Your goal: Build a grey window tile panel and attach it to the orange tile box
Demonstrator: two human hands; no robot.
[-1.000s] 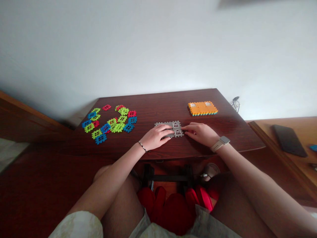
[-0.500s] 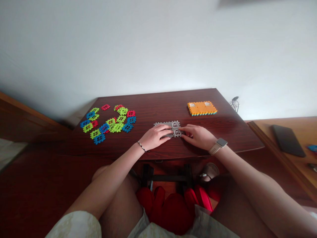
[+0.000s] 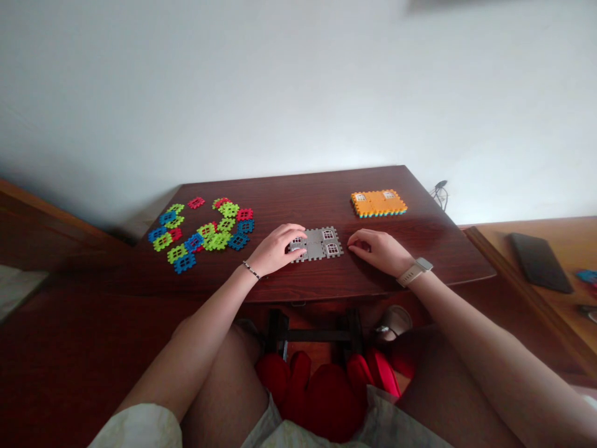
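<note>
A flat grey interlocking panel, made of joined notched pieces with white windows at its left and right ends, lies on the dark wooden table. Over the panel's left end rests my left hand, thumb and fingers apart, covering part of the white windows there. Just right of the panel, my right hand lies low at the table with bent fingers, a small gap between thumb and forefinger, and nothing visible in it. A narrow strip of table separates its fingertips from the panel.
Several red, green and blue window-shaped pieces are scattered on the table's left side. At the back right sits an orange stack of notched panels. A dark flat device lies on a wooden surface further right, and a cable hangs behind the table.
My left hand has slid left to the grey panel's left end, uncovering its middle. My right hand has drawn away from the panel's right edge. The panel has barely moved.
</note>
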